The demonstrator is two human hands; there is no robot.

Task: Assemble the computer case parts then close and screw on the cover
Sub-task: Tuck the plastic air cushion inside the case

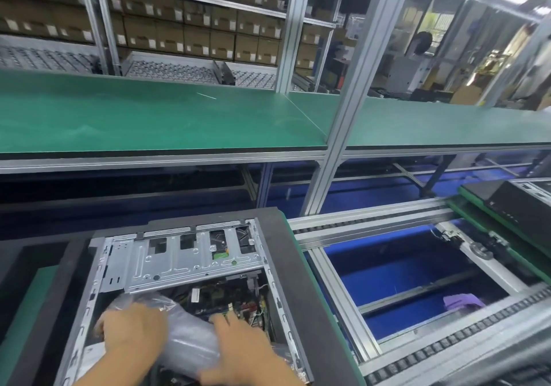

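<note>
A: Where is the case?

B: The open case (185,290) lies on its side on a dark pallet (301,281) at the near edge of the conveyor line, cover off, its inside facing up. A silver drive cage (179,260) spans the far half; below it the board (226,299) shows with its wires.

A: And the hands?

B: Both are inside the case, on a clear plastic bag (185,335). The left hand (134,332) lies over the bag's left end, fingers curled down onto the crumpled film. The right hand (241,347) presses on the bag's right side, fingers stretched toward the board. Whether either hand truly grips the film or only rests on it, I cannot tell.

A: What is in the bag?

B: Too blurred to say. The film is cloudy and bunched, running from just under the cage toward the near edge of the case.

A: What lies around?

B: To the right, the conveyor frame (343,302) is open down to a blue floor panel, with a scrap of purple cloth (460,300) near its chain track. At far right a black closed case (521,206) sits on a green pallet. Above the line runs a green shelf (149,120), carried by aluminium posts (354,81). Behind it stand racks of brown boxes (190,24) with white labels.
</note>
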